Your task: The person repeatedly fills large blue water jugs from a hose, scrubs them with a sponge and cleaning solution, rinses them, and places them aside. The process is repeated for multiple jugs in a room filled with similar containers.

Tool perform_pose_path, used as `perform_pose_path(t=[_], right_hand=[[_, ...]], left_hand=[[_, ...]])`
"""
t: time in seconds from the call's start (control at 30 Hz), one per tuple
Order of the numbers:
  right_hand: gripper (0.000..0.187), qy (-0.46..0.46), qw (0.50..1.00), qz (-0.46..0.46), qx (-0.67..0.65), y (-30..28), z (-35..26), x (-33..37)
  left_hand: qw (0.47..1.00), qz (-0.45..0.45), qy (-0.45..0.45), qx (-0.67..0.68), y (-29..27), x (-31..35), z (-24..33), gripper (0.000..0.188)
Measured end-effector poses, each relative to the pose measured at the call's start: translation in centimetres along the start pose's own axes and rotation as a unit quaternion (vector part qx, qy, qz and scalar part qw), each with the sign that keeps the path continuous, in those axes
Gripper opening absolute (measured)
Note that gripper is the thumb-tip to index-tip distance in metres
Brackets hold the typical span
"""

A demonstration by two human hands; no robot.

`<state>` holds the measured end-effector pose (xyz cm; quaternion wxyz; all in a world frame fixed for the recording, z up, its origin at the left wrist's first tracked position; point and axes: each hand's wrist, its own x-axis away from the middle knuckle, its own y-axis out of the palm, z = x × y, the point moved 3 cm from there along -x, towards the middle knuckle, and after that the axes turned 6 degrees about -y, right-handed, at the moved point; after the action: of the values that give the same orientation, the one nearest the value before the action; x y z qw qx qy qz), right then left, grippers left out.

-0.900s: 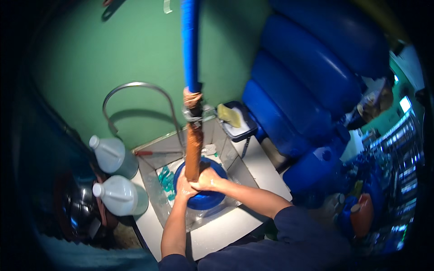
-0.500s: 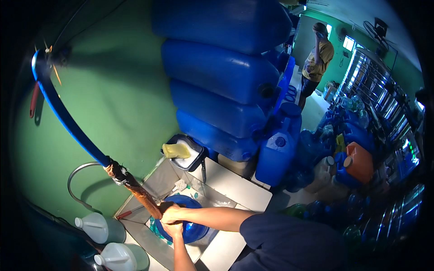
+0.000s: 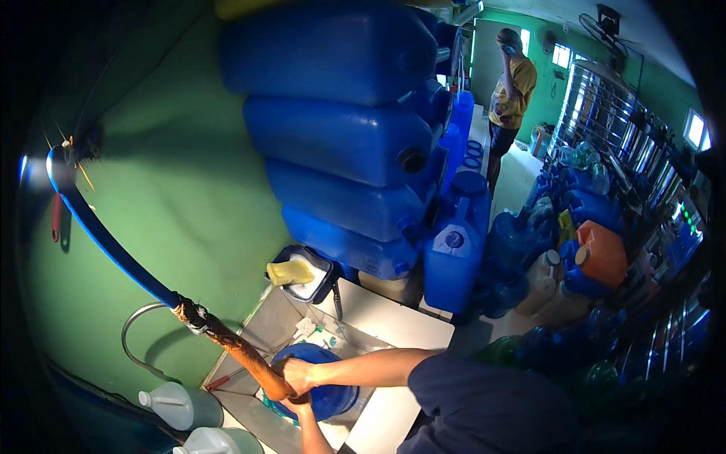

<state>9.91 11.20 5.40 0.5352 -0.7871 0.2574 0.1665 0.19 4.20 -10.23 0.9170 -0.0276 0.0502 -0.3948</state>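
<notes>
A round blue plastic container (image 3: 336, 401) sits in the tiled basin. My right hand (image 3: 298, 374) is closed over its top, reaching in from the right. Just below it, my left hand (image 3: 301, 405) comes up from the lower edge, close against the right one, its fingers curled. The rounded brown end of a blue hose (image 3: 121, 253) slants down from the left wall and covers part of the fingers of both hands. What they grip there is hidden. A pale sponge-like piece (image 3: 305, 327) lies in the basin behind the container.
Blue jerrycans (image 3: 333, 140) are stacked behind the basin (image 3: 389, 314). A dark tub with a yellow sponge (image 3: 290, 272) stands at its far corner. White jugs (image 3: 181, 406) stand left. Bottles, an orange jerrycan (image 3: 603, 253) and steel tanks are right. A person (image 3: 514, 94) stands far back.
The whole view has shifted, so the basin, hose and hands sit lower in the picture. Both hands remain together at the hose's brown end, above the blue container.
</notes>
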Motion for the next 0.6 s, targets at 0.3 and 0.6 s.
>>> perform_pose_path(t=[0.3, 0.6], right_hand=[[0.026, 0.36, 0.872, 0.199, -0.267, -4.1, 6.6, 4.8], [0.019, 0.192, 0.857, 0.275, -0.392, -6.9, -0.1, -4.2]], left_hand=[[0.994, 0.029, 0.094, 0.051, 2.9, 0.9, 12.2, 0.036], [0.992, 0.035, 0.1, -0.066, 2.9, 1.0, 8.6, 0.044]])
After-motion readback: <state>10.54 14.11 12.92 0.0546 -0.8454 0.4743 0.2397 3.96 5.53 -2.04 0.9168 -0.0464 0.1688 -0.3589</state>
